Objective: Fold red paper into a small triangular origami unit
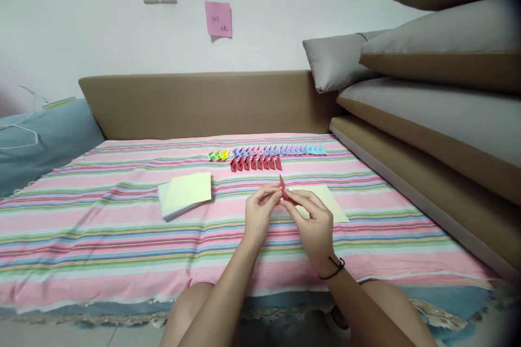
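My left hand (259,211) and my right hand (313,225) meet above the striped bedspread (101,238), both pinching a small folded red paper piece (283,187) between their fingertips. A black band circles my right wrist. Just behind my right hand lies a pale yellow sheet (329,203). A stack of pale yellow paper (186,193) sits to the left of my hands. Farther back, two rows of small folded pieces lie on the cloth: red ones (255,163) in front, and green, purple, pink and blue ones (268,150) behind.
A tan padded headboard (203,103) runs along the back. Grey-and-tan cushions (439,97) are stacked at the right. A blue pillow (40,135) lies at the left. A pink sticky note (218,19) hangs on the wall. My knees show at the bottom edge.
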Demonstrator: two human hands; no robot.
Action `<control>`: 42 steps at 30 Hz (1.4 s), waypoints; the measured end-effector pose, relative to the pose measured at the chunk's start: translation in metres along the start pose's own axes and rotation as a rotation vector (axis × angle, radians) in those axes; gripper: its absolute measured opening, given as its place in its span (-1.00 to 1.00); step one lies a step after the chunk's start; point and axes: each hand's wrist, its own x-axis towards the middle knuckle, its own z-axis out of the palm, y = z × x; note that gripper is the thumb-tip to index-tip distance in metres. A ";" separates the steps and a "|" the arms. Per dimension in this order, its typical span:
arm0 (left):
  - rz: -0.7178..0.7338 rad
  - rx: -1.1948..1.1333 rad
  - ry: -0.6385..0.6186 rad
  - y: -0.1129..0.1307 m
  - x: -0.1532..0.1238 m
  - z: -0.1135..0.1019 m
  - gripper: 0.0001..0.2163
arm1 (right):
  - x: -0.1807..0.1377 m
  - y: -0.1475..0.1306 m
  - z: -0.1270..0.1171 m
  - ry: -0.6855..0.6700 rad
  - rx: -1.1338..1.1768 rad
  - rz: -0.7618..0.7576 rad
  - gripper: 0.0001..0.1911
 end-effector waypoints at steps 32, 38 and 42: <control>-0.237 -0.021 -0.238 0.006 -0.033 0.007 -0.69 | -0.021 -0.003 -0.025 0.033 -0.121 0.028 -0.89; -0.194 0.053 -0.278 0.006 -0.034 0.007 -0.72 | -0.019 -0.007 -0.033 -0.027 -0.120 0.098 -0.96; -0.250 -0.032 -0.271 0.000 -0.035 0.008 -0.69 | -0.018 -0.012 -0.037 -0.047 -0.144 0.089 -0.94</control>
